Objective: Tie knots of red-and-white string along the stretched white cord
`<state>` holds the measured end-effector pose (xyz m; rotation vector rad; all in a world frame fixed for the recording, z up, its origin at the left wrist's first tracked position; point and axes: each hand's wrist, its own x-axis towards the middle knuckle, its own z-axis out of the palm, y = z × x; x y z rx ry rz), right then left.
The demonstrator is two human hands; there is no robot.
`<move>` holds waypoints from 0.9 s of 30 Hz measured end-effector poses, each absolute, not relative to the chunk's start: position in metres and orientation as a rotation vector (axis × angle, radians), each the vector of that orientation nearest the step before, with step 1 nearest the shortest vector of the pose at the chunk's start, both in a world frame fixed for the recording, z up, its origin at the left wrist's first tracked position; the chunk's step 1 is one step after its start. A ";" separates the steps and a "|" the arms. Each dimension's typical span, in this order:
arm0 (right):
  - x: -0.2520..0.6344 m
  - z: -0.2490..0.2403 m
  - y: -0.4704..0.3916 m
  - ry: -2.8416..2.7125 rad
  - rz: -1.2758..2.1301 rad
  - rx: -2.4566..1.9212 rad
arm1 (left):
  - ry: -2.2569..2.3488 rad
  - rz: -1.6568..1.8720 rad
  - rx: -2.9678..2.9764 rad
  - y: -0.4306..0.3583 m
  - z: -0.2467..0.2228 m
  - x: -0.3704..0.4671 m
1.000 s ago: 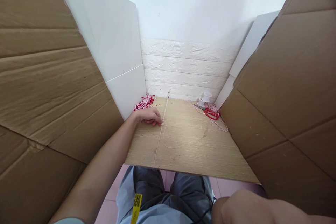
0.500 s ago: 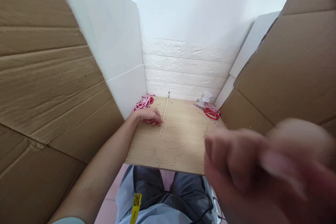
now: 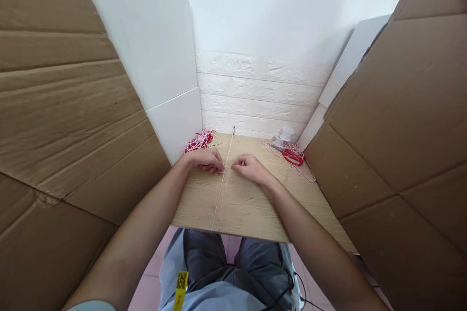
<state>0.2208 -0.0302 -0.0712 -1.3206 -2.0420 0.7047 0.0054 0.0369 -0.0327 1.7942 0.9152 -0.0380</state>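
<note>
The pale cord (image 3: pixel 218 201) runs from the wall (image 3: pixel 260 90) down the board (image 3: pixel 255 223); at it is the left hand (image 3: pixel 208 158), fingertips drawn narrow, and just beside it the right hand (image 3: pixel 251 168), likewise pinched (whether either grips strands, I cannot tell); the loose thread (image 3: pixel 239 203) could snag or knot if a wrist dragged it; red-handled scissors (image 3: pixel 293 157) and white spools (image 3: pixel 286 133) crowd the far right; a red-and-white bundle (image 3: pixel 200 141) lies near the left hand; cardboard panels (image 3: pixel 397 121) flank both forearms.

Contact of L fingers (image 3: pixel 220 166) w/ string (image 3: pixel 218 199) unclear; R forearm (image 3: pixel 314 232) cut off btm.
</note>
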 end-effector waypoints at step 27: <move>0.210 -0.074 -0.039 -2.057 0.873 -1.279 | 1.051 -0.137 1.961 0.029 -0.025 0.013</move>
